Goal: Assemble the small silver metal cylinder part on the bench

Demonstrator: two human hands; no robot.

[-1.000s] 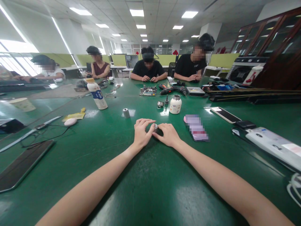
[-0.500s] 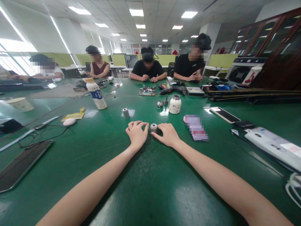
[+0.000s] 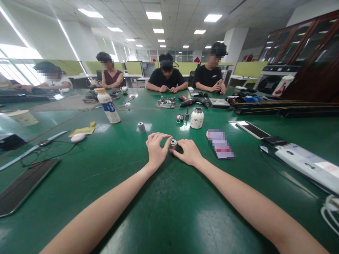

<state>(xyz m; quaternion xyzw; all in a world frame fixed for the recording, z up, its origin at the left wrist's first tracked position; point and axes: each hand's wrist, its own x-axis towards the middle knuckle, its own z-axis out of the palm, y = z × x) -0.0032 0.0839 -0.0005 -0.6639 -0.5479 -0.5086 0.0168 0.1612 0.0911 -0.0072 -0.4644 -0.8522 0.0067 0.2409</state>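
A small silver metal cylinder (image 3: 173,143) stands on the green table (image 3: 169,211) between my two hands. My left hand (image 3: 155,150) has its fingers curled and its fingertips against the cylinder's left side. My right hand (image 3: 189,151) rests on the table with curled fingers and touches the cylinder's right side. Both forearms reach in from the bottom edge. A second metal cylinder (image 3: 141,127) stands farther back on the left.
A small white jar (image 3: 197,118), a blurred phone (image 3: 219,144), another phone (image 3: 251,129) and a white power strip (image 3: 307,164) lie to the right. A white bottle (image 3: 108,106), a pink item (image 3: 78,137) and a dark tablet (image 3: 25,185) are on the left. Several people sit at the far side.
My left hand drew back from the cylinder half a second ago and has now returned to touch it. My right hand stayed beside it. A person at the far side sat up.
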